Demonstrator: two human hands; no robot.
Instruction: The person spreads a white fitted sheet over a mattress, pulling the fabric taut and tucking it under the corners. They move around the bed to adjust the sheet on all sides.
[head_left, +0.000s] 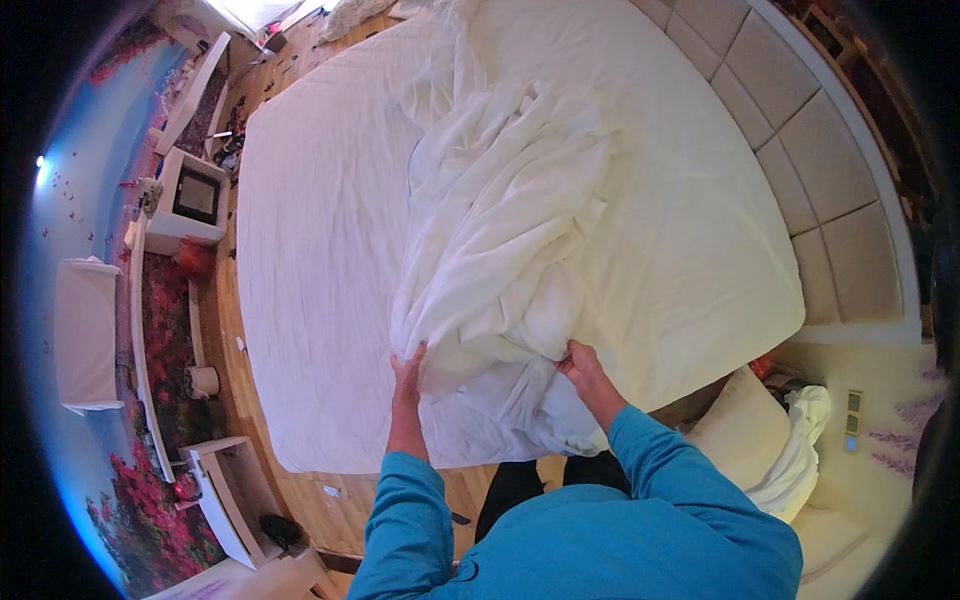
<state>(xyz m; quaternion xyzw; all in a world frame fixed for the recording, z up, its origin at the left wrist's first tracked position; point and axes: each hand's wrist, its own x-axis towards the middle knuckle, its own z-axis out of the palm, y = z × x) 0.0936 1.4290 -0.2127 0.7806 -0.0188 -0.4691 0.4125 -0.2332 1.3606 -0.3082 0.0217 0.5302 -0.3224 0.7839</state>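
Observation:
A rumpled white fabric cover (480, 225) lies in a long heap of folds over the middle of a bed with a white fitted sheet (322, 262). My left hand (409, 375) grips the near left edge of the cover, thumb and fingers pinching the cloth. On the right, my right hand (581, 364) holds another part of the cloth between thumb and fingers. Between both hands the cover sags in loose folds, and its near end spreads towards the bed's front edge.
A padded headboard (825, 165) borders the bed on the right. Pillows (742, 427) lie beside the bed at the lower right. White shelving (232, 495) and a wall-side unit (187, 199) stand left, across a strip of wooden floor (352, 502) with scattered small items.

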